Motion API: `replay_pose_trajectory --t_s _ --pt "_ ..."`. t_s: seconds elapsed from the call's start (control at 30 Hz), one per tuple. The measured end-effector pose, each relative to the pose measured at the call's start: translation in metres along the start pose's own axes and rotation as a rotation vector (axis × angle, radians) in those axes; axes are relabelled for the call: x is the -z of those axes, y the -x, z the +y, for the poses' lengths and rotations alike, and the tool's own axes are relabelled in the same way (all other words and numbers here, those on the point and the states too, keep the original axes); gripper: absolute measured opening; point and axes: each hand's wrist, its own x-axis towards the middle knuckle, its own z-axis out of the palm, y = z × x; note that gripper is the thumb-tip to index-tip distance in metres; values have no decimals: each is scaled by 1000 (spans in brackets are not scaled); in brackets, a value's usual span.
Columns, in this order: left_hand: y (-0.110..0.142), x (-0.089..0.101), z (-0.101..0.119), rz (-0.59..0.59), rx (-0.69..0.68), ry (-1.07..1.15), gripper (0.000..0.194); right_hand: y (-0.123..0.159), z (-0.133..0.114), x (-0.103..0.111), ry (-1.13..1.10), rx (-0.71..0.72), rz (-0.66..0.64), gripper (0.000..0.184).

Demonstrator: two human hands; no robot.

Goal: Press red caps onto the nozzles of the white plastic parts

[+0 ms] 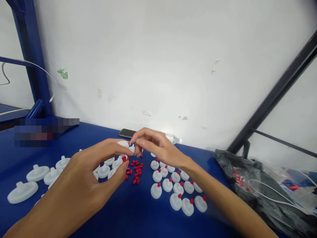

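Observation:
My left hand point(96, 168) grips a white round plastic disc point(123, 143) between thumb and fingers. A red cap point(124, 159) shows by its thumb tip; whether it sits on the held disc is unclear. Close to those fingertips, my right hand point(158, 145) hangs with fingers loosely bent and apart, and nothing can be seen in them. Below both hands lies a scatter of small red caps point(137, 172). Plain white discs with upright stems point(37, 173) lie to the left, some hidden behind my left hand. Right of the caps are several red-capped white discs point(175, 201).
The blue table point(119, 211) meets a white wall. A phone point(127, 133) and a clear bottle point(174, 138) lie at the back. On the right, a black plastic bag point(228, 162) sits near a clear bag of red pieces point(240, 180) and a white cable. Blue frame posts point(37, 59) stand left.

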Motion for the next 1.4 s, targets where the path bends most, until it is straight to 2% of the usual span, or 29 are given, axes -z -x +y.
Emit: replay_pose_trajectory --t_s 0.07,0.13,0.2,0.27,0.4,0.67,0.87,1.03,1.23,1.4 --pt "1 0 -2 20 4 3 20 3 -2 -1 132 71 60 15" --pt "3 0 -4 43 2 16 21 5 -3 -2 302 158 85 30" --pt "3 0 -5 58 -3 31 23 6 -4 -3 435 253 70 46" --pt "3 0 -4 79 -25 26 22 7 -6 -6 499 318 21 52" --pt "0 0 1 140 -116 -20 20 6 -7 -12 581 320 -11 45" --pt "2 -3 9 167 -124 24 37 6 10 -17 716 432 111 24" --pt "-1 -3 15 183 -112 90 35 6 15 -21 823 521 127 23" --pt "-1 -4 15 153 -67 77 33 6 21 -21 873 613 141 21" --pt "1 -7 11 177 -70 71 29 6 22 -20 910 616 150 22" --pt "3 -5 11 168 -71 -11 20 8 13 -27 1078 636 235 32"
